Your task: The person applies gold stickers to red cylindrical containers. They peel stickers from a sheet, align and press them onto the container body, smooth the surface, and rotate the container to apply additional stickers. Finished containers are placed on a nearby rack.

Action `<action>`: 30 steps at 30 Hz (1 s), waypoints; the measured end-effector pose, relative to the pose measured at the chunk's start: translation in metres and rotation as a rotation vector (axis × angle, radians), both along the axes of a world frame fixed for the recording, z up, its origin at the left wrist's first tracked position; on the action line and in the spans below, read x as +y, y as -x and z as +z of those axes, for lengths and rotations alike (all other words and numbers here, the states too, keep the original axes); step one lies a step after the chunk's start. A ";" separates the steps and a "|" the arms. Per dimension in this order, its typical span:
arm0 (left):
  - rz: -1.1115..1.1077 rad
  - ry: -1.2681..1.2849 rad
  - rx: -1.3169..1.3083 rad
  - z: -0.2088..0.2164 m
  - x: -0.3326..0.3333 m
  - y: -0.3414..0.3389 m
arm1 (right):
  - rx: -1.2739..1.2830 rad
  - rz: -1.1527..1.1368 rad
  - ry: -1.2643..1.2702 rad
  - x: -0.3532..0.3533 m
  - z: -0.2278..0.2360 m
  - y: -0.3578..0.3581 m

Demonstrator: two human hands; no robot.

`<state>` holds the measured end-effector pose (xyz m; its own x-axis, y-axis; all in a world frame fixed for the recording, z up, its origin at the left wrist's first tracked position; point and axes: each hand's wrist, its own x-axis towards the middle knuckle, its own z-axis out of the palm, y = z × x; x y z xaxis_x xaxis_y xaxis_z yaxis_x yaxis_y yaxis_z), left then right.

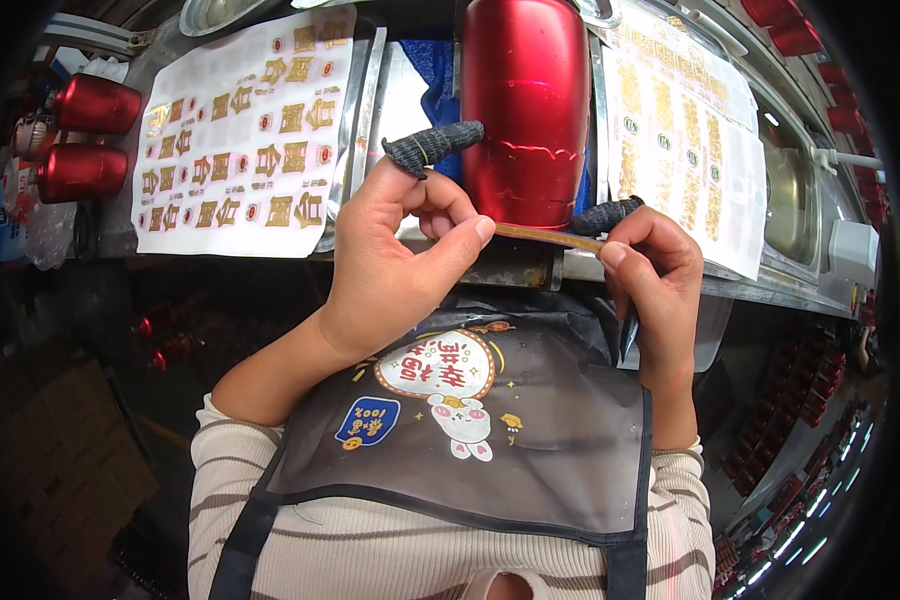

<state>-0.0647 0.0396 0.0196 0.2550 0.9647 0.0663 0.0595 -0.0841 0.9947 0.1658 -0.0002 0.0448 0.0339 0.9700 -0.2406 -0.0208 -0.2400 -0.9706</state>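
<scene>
A thin gold strip [548, 237] is stretched between my two hands at the near end of a glossy red metallic bottle-shaped vessel [523, 100]. My left hand [395, 240] pinches the strip's left end between thumb and fingers. Its right end is pinched by my right hand [658, 275]. Dark knitted finger covers [435, 147] sit on both index fingers; the left one rests against or just over the vessel's side. Below my right fingers a dark, pointed slim tool [628, 335] sticks out, its upper part hidden in the hand.
A white sheet of gold decals [235, 150] lies to the left, another decal sheet [680, 130] to the right. Two small red vessels [85, 172] lie at the far left. Blue cloth [435, 70] lies behind the large vessel. A metal basin [792, 190] is at the right.
</scene>
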 end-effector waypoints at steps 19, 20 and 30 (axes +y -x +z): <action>0.076 0.042 0.050 -0.003 0.004 0.004 | -0.089 -0.011 0.047 0.002 -0.014 0.001; 0.095 0.036 0.049 -0.007 0.003 0.007 | -0.086 -0.008 0.065 0.002 -0.014 0.001; 0.042 -0.099 0.028 -0.018 -0.012 -0.021 | -0.363 0.005 -0.103 0.008 -0.018 0.026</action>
